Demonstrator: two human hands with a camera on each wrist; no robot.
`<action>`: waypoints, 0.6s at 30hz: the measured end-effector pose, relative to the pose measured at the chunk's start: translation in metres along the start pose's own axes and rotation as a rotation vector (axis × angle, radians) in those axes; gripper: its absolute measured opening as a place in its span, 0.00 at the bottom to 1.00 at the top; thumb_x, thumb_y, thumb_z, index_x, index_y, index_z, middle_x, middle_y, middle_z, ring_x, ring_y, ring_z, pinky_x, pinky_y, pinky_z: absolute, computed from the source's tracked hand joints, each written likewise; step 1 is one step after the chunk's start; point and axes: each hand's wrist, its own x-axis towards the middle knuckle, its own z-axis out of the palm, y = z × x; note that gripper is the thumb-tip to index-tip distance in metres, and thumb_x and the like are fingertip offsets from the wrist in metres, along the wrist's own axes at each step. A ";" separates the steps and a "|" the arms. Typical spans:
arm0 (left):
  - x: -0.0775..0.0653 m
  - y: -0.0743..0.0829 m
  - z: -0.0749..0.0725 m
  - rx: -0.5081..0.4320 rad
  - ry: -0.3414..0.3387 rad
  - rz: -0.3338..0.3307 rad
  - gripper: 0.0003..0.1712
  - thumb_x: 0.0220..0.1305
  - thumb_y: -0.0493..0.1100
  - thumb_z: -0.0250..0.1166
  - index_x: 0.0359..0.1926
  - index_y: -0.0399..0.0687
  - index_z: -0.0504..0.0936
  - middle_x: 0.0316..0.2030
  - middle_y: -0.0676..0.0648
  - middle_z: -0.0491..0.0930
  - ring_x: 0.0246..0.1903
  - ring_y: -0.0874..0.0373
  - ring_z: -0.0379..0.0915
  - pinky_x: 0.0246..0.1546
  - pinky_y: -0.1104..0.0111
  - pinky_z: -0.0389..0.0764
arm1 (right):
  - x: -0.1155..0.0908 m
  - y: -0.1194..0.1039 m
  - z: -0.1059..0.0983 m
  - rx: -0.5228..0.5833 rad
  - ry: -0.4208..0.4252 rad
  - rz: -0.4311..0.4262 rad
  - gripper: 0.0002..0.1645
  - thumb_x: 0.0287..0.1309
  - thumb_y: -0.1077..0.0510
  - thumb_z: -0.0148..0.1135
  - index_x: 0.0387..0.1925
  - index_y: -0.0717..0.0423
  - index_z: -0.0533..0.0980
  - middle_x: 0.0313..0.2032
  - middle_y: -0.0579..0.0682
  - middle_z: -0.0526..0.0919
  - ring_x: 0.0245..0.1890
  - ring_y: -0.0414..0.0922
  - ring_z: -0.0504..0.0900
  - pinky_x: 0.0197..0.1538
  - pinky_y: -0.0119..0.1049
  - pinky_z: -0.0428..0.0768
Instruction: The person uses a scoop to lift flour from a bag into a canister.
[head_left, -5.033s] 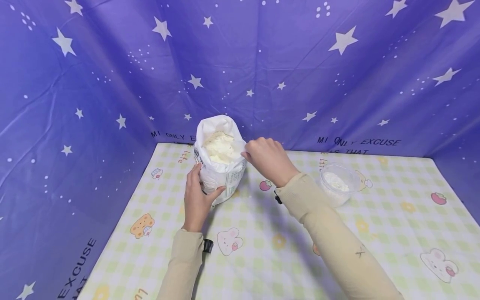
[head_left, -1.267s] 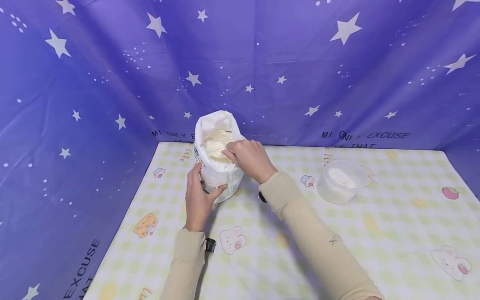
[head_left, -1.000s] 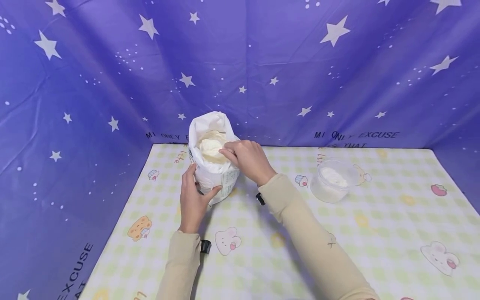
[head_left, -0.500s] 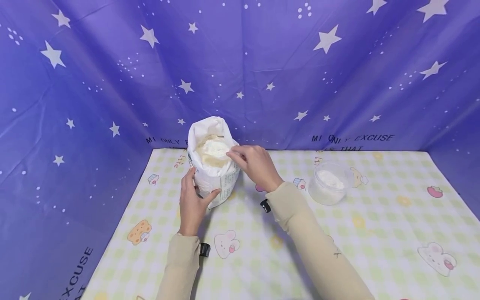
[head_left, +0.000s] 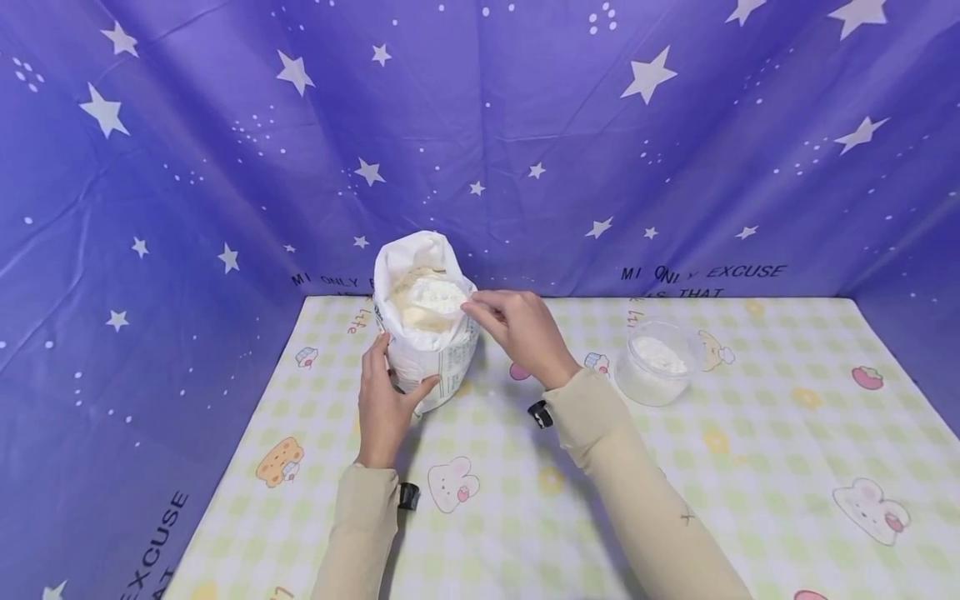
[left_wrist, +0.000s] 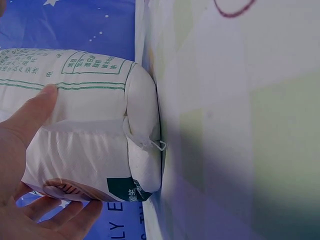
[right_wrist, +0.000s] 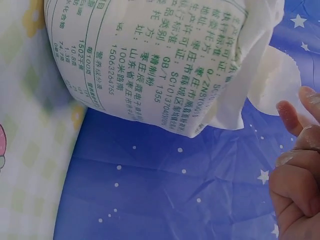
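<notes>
A white flour bag (head_left: 442, 367) with green print stands upright on the table, its top gaping and pale flour (head_left: 420, 317) inside. My left hand (head_left: 386, 408) grips the bag's near left side, thumb on the front and fingers curled round the flank, as the left wrist view (left_wrist: 30, 160) shows too. At the bag's right rim, my right hand (head_left: 525, 329) pinches a spoon, its handle mostly hidden by the fingers. The spoon's pale rounded bowl (right_wrist: 275, 85) shows beside the bag mouth in the right wrist view; from above, white flour (head_left: 438, 296) is heaped there.
A clear round plastic tub (head_left: 651, 387) partly filled with white flour stands to the right of the bag. Green and white checked cloth (head_left: 510, 533) covers the table. Behind the table's back edge hangs a purple star-printed curtain (head_left: 525, 125).
My right hand has dipped into the bag's mouth and come back up to its right rim, with white flour now heaped beside its fingertips. The left hand keeps its grip on the bag.
</notes>
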 end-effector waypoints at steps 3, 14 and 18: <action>0.000 0.001 0.000 0.001 0.002 0.002 0.57 0.47 0.47 0.81 0.73 0.41 0.59 0.68 0.38 0.63 0.63 0.47 0.67 0.59 0.59 0.80 | -0.003 -0.002 -0.004 0.006 0.011 -0.003 0.15 0.66 0.51 0.63 0.44 0.57 0.86 0.21 0.47 0.81 0.18 0.38 0.70 0.29 0.33 0.75; -0.001 0.003 -0.001 -0.012 -0.012 -0.012 0.57 0.48 0.47 0.81 0.73 0.42 0.58 0.68 0.39 0.63 0.63 0.46 0.66 0.60 0.58 0.79 | -0.013 -0.009 -0.021 0.044 0.038 -0.008 0.15 0.66 0.52 0.63 0.45 0.58 0.86 0.33 0.49 0.87 0.23 0.38 0.75 0.34 0.34 0.81; -0.002 0.003 0.000 -0.006 -0.005 -0.019 0.57 0.47 0.47 0.81 0.73 0.43 0.58 0.68 0.39 0.62 0.64 0.46 0.65 0.60 0.57 0.79 | -0.020 -0.009 -0.024 0.067 0.052 -0.008 0.15 0.67 0.51 0.63 0.44 0.57 0.86 0.30 0.47 0.86 0.21 0.37 0.72 0.33 0.32 0.78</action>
